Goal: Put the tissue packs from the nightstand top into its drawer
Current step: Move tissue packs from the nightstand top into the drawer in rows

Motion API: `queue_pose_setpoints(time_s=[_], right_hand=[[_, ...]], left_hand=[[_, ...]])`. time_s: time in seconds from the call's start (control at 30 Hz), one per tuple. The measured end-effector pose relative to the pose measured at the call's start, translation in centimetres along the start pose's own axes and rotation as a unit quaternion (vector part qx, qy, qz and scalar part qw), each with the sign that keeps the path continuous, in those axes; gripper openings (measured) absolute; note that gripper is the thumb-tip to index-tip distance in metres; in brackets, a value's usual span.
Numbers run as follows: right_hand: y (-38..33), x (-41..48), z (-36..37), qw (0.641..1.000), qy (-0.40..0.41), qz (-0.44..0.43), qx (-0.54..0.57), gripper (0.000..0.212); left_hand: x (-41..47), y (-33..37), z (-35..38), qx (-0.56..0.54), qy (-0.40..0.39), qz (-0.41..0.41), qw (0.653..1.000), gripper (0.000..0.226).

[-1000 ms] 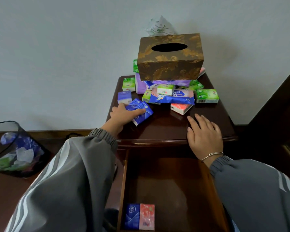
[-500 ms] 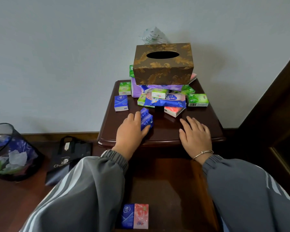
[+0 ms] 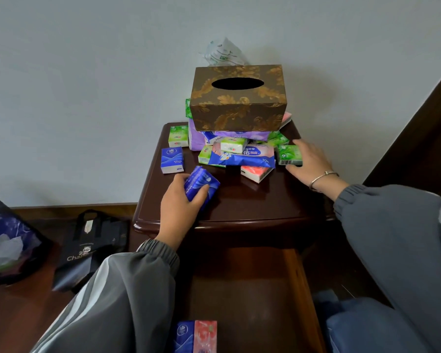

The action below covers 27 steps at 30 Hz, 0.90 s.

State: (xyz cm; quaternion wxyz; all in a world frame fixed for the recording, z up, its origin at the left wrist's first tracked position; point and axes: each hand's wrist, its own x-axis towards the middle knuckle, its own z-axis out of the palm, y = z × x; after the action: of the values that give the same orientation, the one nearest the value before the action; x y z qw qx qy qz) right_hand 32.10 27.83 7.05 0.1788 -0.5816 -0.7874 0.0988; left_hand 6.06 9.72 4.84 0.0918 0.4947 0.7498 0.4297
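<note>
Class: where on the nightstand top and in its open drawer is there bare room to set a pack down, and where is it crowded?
Free: the nightstand front strip, between the left hand and right hand; most of the drawer floor behind the blue pack and pink pack. Crowded: the back, where packs pile under the tissue box.

One tissue box [image 3: 238, 98], two packs in the drawer [image 3: 196, 336], one bin [image 3: 8, 240], one bag [image 3: 92, 248].

Left sleeve [image 3: 127, 289]: grey jacket, white stripes, elastic cuff, lower left of frame | Right sleeve [image 3: 397, 240]: same grey, faint pale stripe, gathered cuff, right edge | Bracelet [image 3: 321, 177]: thin silver bangle, right wrist
</note>
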Motion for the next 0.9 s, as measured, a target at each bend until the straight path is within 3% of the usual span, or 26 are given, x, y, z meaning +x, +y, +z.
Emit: queue_pose_setpoints(time_s=[0.2, 0.37, 0.5, 0.7, 0.8, 0.9], right_hand=[[0.2, -0.2, -0.2, 0.991, -0.008, -0.030, -0.128, 0.055], [-0.1, -3.5, -1.2, 0.997, -0.065, 0.036, -0.012, 0.061], [-1.5, -7.4, -2.0, 0.996, -0.004, 0.066, 0.057, 0.061], [-8.8, -11.7, 0.6, 0.991, -0.048, -0.106, 0.060, 0.067], [-12.6, -11.2, 2.5, 0.988, -0.057, -0.144, 0.025, 0.069], [-15.5, -10.4, 3.7, 0.984, -0.061, -0.164, -0.021, 0.069]], left_hand=[[0.4, -0.6, -0.4, -0.085, -0.011, -0.060, 0.995, 0.032], [0.7, -1.1, -0.8, -0.139, -0.008, -0.111, 0.984, 0.035], [1.2, -1.6, -1.3, -0.202, 0.008, -0.152, 0.967, 0.035], [1.3, -2.4, -2.4, -0.349, 0.036, -0.213, 0.912, 0.042], [1.2, -2.7, -3.2, -0.392, 0.083, -0.242, 0.884, 0.045], [1.3, -3.1, -4.0, -0.385, 0.110, -0.256, 0.880, 0.049]])
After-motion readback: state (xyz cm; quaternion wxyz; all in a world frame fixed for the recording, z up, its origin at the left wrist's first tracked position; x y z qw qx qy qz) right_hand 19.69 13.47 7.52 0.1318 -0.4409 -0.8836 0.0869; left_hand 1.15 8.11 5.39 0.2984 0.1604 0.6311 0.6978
